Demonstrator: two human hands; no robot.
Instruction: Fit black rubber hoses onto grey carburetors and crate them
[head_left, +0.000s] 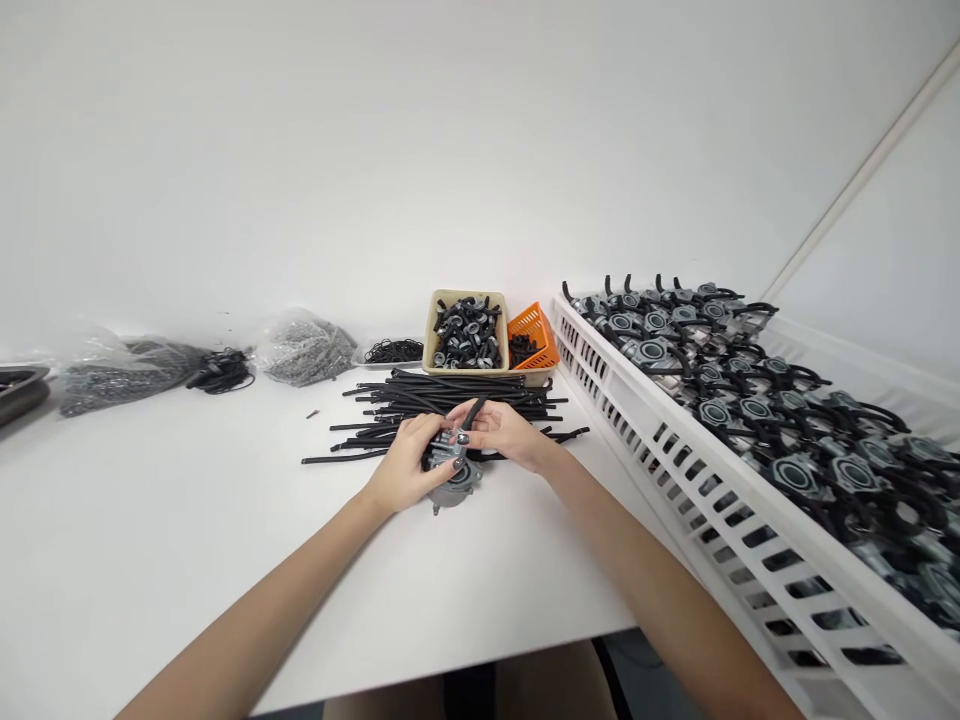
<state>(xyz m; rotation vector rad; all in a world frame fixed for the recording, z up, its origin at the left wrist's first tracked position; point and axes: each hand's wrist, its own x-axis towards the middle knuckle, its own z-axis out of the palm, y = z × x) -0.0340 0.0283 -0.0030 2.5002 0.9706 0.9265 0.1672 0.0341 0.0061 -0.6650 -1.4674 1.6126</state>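
On the white table, my left hand (409,466) is closed around a grey cast-metal housing (456,488) with a round opening, its thumb across the top. My right hand (504,436) pinches a short black hose (471,414) that stands up at the far side of the housing, where the two parts meet. The fingers partly cover that joint, so I cannot see how far the hose is seated. Just beyond both hands lies a loose pile of long black hoses (405,393).
A white crate (675,430) full of similar housings with hoses fills the right. Along the wall stand a cream bin (427,350) of small parts, an orange basket (551,345), a clear tray (362,358) of black rings and plastic bags (300,345). A dark tray (30,395) sits far left.
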